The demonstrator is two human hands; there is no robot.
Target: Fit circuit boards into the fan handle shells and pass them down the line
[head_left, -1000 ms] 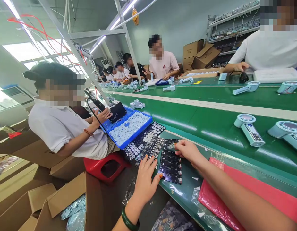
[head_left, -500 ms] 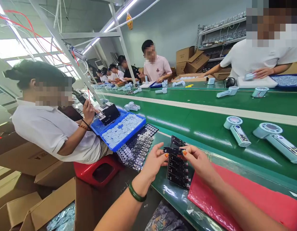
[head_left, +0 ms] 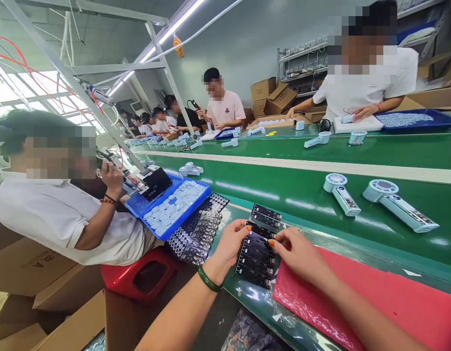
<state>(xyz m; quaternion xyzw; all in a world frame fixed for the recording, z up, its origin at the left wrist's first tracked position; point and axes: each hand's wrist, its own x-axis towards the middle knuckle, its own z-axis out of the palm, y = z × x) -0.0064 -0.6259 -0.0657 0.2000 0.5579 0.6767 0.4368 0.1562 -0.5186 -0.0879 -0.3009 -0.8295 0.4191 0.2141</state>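
Observation:
A row of black circuit-board strips (head_left: 255, 258) lies on the green bench edge in front of me. My left hand (head_left: 231, 243), with a green bangle on the wrist, pinches the left end of one strip in the row. My right hand (head_left: 296, 251) pinches the right end of the same strip (head_left: 260, 232). Two more black strips (head_left: 265, 215) lie just beyond the row. A red mat (head_left: 364, 297) lies under my right forearm.
A black panel of parts (head_left: 196, 231) and a blue tray of white round pieces (head_left: 174, 207) sit to the left, by a seated person in white. Pale blue handheld devices (head_left: 340, 192) ride the green conveyor. More workers sit across. Cardboard boxes (head_left: 39, 287) stand at lower left.
My hands lifted one strip off the row, held it up between them, and now hold it low against the row again. The view has turned slightly left.

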